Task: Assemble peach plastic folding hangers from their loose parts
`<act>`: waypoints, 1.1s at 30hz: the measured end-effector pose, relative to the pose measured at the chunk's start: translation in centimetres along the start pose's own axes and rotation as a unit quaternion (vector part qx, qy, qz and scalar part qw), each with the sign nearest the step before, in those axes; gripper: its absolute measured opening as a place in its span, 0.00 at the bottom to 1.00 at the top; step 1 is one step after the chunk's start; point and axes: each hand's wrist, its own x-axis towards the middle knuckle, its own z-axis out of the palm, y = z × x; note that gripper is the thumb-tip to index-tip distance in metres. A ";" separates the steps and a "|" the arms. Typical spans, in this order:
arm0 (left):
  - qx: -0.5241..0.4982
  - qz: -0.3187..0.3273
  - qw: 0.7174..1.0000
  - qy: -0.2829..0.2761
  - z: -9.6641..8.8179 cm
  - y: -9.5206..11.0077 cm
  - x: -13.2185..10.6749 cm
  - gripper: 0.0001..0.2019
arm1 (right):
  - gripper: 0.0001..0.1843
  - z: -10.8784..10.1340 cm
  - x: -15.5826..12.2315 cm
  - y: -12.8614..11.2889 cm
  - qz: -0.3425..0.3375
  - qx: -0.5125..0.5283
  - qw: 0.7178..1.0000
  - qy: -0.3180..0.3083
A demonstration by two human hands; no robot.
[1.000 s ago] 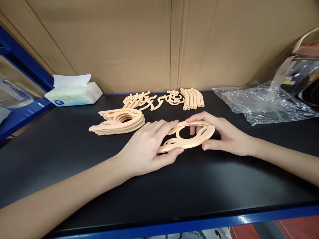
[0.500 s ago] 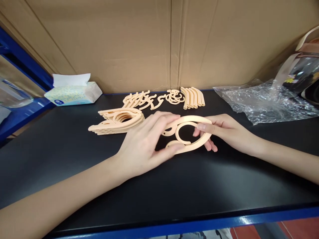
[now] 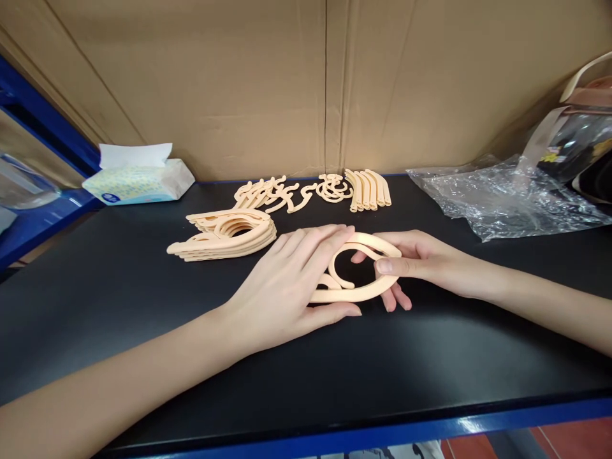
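A peach plastic curved hanger piece (image 3: 368, 290) with a round opening is held just above the black tabletop (image 3: 143, 306) between both hands. My left hand (image 3: 291, 287) grips its left end, fingers over the top and thumb underneath. My right hand (image 3: 415, 264) pinches its right end with thumb on top and fingers below. A stack of the same peach pieces (image 3: 224, 234) lies to the left behind my left hand.
At the back lie peach hook parts (image 3: 272, 193), small curled parts (image 3: 333, 188) and a row of curved bars (image 3: 369, 188). A tissue pack (image 3: 136, 182) sits back left, crumpled clear plastic (image 3: 502, 197) and a bag at right. A cardboard wall stands behind; blue shelf edge in front.
The piece was lifted and tilted between both hands, then turned and lowered toward me. My right hand shifted from cupping its right end to pinching it.
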 end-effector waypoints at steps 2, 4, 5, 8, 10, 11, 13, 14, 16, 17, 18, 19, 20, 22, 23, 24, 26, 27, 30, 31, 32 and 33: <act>-0.010 0.007 1.000 -0.011 0.2 -0.1 -0.1 0.38 | 0.21 0.1 0.0 -0.1 0.005 0.009 1.000 -0.016; -0.012 0.011 1.000 -0.019 0.3 -0.3 -0.1 0.39 | 0.22 0.1 0.0 0.0 0.007 0.011 1.000 -0.025; -0.010 0.013 1.000 -0.024 0.4 -0.3 -0.1 0.39 | 0.22 0.1 0.0 0.0 0.007 0.010 1.000 -0.028; 0.002 0.017 1.000 -0.024 0.6 -0.3 -0.2 0.40 | 0.23 -0.1 -0.1 0.1 0.004 0.008 0.999 -0.035; 0.006 0.013 1.000 -0.018 0.6 -0.2 -0.1 0.39 | 0.23 -0.2 -0.1 0.2 -0.001 0.005 0.999 -0.042; 0.009 0.009 1.000 -0.015 0.5 -0.1 -0.1 0.39 | 0.23 -0.3 -0.2 0.3 -0.009 -0.002 0.999 -0.045; 0.020 0.004 1.000 -0.008 0.2 0.0 0.0 0.37 | 0.24 -0.5 -0.3 0.4 -0.034 -0.019 0.998 -0.043; 0.030 0.003 1.000 -0.001 -0.2 -0.1 0.1 0.36 | 0.25 -0.6 -0.3 0.5 -0.048 -0.026 0.998 -0.035; 0.050 0.006 0.999 0.015 -1.5 -0.4 0.5 0.34 | 0.28 -0.9 -0.2 0.7 -0.068 -0.032 0.997 -0.001; 0.059 0.004 0.998 0.021 -2.3 -0.7 0.7 0.33 | 0.28 -1.0 -0.1 0.8 -0.070 -0.033 0.997 0.020; 0.054 0.003 0.998 0.021 -3.3 -1.1 1.0 0.33 | 0.26 -1.2 0.0 0.9 -0.069 -0.034 0.996 0.041; 0.049 -0.013 0.999 0.014 -4.3 -1.6 1.2 0.33 | 0.25 -1.3 0.2 1.0 -0.065 -0.034 0.996 0.060; 0.043 -0.037 0.998 -0.010 -5.3 -2.3 1.3 0.31 | 0.23 -1.4 0.3 1.0 -0.062 -0.033 0.995 0.074; 0.047 -0.036 0.998 -0.033 -7.1 -3.9 1.3 0.32 | 0.21 -1.5 0.6 1.1 -0.054 -0.035 0.994 0.090; 0.057 -0.065 0.995 -0.044 -7.7 -4.8 1.1 0.35 | 0.20 -1.6 0.7 1.0 -0.052 -0.038 0.994 0.092; 0.057 -0.080 0.994 -0.046 -8.2 -5.8 0.7 0.38 | 0.19 -1.6 0.8 1.0 -0.051 -0.043 0.993 0.093; 0.030 -0.132 0.989 -0.062 -8.7 -7.7 -0.4 0.41 | 0.17 -1.7 0.8 1.0 -0.047 -0.054 0.993 0.091; 0.019 -0.161 0.985 -0.062 -8.8 -8.5 -1.1 0.43 | 0.17 -1.7 0.8 1.0 -0.044 -0.060 0.993 0.091; -0.007 -0.210 0.973 -0.097 -8.8 -10.5 -3.0 0.41 | 0.16 -1.6 0.7 1.0 -0.035 -0.076 0.992 0.095; -0.008 -0.220 0.971 -0.096 -8.8 -11.0 -3.4 0.39 | 0.16 -1.6 0.7 1.0 -0.034 -0.080 0.992 0.095; -0.006 -0.226 0.969 -0.096 -8.8 -11.3 -3.6 0.37 | 0.16 -1.6 0.7 1.0 -0.034 -0.083 0.991 0.096; 0.000 -0.229 0.969 -0.094 -8.9 -11.5 -3.8 0.38 | 0.16 -1.6 0.7 1.0 -0.034 -0.087 0.991 0.096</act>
